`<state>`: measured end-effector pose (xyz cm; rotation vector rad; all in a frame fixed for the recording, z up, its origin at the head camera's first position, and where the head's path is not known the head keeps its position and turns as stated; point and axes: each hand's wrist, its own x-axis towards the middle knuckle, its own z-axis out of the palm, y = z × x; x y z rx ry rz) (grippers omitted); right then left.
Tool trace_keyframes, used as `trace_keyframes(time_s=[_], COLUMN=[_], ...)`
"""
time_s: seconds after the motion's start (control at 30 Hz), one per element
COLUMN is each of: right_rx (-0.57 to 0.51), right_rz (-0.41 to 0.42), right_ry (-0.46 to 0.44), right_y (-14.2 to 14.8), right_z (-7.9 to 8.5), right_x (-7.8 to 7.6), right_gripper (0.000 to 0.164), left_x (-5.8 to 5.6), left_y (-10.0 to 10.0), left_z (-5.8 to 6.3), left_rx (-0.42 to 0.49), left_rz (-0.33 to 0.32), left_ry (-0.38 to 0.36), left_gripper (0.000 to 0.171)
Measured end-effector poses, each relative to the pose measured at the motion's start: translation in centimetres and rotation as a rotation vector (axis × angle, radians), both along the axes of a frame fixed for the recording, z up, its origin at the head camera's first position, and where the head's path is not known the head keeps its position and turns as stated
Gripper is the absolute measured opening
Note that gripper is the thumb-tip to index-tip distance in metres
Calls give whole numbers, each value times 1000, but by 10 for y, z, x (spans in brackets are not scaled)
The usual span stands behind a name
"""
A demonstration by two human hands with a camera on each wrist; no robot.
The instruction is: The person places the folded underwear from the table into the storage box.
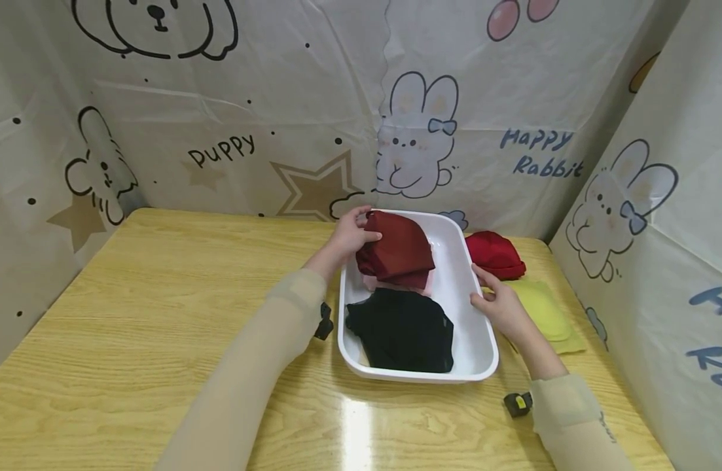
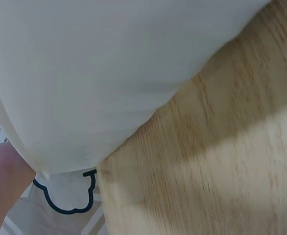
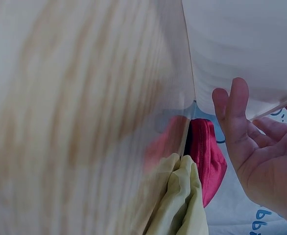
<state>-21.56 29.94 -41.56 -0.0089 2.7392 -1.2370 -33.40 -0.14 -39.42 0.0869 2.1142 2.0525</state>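
A white plastic bin (image 1: 457, 353) stands on the table, holding folded cloths. My left hand (image 1: 347, 237) reaches over its far left rim and pinches the edge of a dark red cloth (image 1: 398, 245), thumb in front. Beneath that cloth a bit of pink fabric (image 1: 369, 282) shows. Toward the near end of the bin lies a black folded garment (image 1: 404, 333). My right hand (image 1: 502, 304) grips the bin's right rim; in the right wrist view several fingertips (image 3: 239, 90) rest against the outer wall. Only part of the left hand (image 2: 4, 176) enters the left wrist view.
Right of the bin, a bright red cloth (image 1: 493, 255) lies at the back, with a folded yellow cloth (image 1: 543, 314) in front of it. Patterned white sheeting (image 1: 313, 131) walls in the wooden table (image 1: 190, 294). Small black wrist cameras (image 1: 518, 404) sit by both forearms.
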Motion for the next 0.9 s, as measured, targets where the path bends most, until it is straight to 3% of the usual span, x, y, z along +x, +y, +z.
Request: trace_keyframes(time_s=[0.33,0.6,0.77,0.9], right_rx=[-6,-13,-19,-18], right_rz=[1,0,-1,-3], right_ry=[10,11,14,13], right_y=[1,0,1,2], right_z=[-1,-1,-2,-2], right_x=[1,2,0,-1], right_gripper=[67,67,68,68], left_x=[3,6,7,6], left_y=[5,5,6,7], left_z=[3,7,9,8], left_rx=[-239,-489,-558,-560], left_rz=[11,16,20,22], left_ry=[81,192,231,243], left_gripper=[68,71,72,70])
